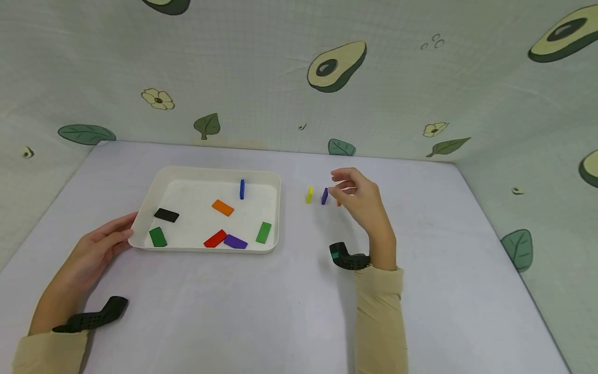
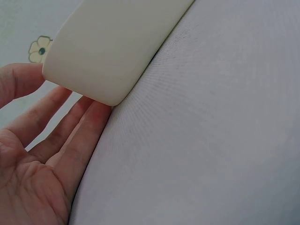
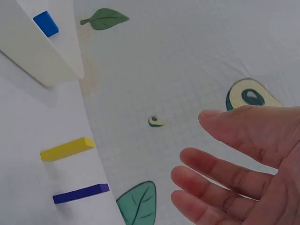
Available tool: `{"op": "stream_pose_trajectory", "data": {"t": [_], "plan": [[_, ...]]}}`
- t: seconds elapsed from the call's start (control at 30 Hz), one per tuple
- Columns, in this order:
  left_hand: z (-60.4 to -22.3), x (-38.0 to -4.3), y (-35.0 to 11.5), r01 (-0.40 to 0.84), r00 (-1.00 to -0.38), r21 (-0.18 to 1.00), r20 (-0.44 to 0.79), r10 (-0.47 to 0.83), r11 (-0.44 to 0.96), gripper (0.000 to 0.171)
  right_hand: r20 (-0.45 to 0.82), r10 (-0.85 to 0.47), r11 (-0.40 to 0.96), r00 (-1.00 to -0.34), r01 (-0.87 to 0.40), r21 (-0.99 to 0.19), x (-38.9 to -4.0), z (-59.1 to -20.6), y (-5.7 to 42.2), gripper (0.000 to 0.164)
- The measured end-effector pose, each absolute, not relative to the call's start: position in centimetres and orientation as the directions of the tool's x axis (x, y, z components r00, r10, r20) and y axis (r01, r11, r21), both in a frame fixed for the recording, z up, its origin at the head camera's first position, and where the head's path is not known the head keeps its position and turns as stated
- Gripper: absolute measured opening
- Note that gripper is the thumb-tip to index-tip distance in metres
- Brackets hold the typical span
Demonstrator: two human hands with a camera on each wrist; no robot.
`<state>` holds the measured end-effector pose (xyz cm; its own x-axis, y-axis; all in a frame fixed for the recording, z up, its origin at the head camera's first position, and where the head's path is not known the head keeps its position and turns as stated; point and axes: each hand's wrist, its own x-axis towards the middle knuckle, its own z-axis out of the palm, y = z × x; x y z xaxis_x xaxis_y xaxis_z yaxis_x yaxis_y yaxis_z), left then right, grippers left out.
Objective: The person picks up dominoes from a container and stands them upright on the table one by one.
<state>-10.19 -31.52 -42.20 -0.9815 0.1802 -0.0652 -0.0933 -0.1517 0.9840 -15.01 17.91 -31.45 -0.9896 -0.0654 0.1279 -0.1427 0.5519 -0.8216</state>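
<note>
Your left hand [image 1: 93, 257] touches tray [image 1: 196, 192] at two o'clock, fingers straight. Right hand [image 1: 363, 202]: fingers apart, purple block [image 1: 324, 196] at nine.

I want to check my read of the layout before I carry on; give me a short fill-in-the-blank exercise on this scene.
1. The tray is touched by the person's ____ hand.
2. Inside it, the block closest to the inner purple block is ____.
3. Outside it, the outer purple block sits between the orange block and the ____ block.
4. The number of green blocks in the tray is ____.

Missing words: left; red; yellow; two.
</note>
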Motion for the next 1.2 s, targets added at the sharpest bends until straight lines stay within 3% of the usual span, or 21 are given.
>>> {"op": "stream_pose_trajectory", "data": {"t": [0.53,1.2], "plan": [[-42.3,-10.2,-31.7,-0.092,-0.978,0.979,-0.054,0.203,-0.183,0.038,0.151,-0.227,0.564,-0.962,-0.256,-0.785,-14.6,-31.2,14.4,0.033],[-42.3,-10.3,-31.5,-0.082,-0.979,0.981,-0.047,0.196,-0.174,0.039,0.035,-0.438,0.586,-0.898,-0.315,-0.747,-13.3,-31.5,7.9,0.036]]}}
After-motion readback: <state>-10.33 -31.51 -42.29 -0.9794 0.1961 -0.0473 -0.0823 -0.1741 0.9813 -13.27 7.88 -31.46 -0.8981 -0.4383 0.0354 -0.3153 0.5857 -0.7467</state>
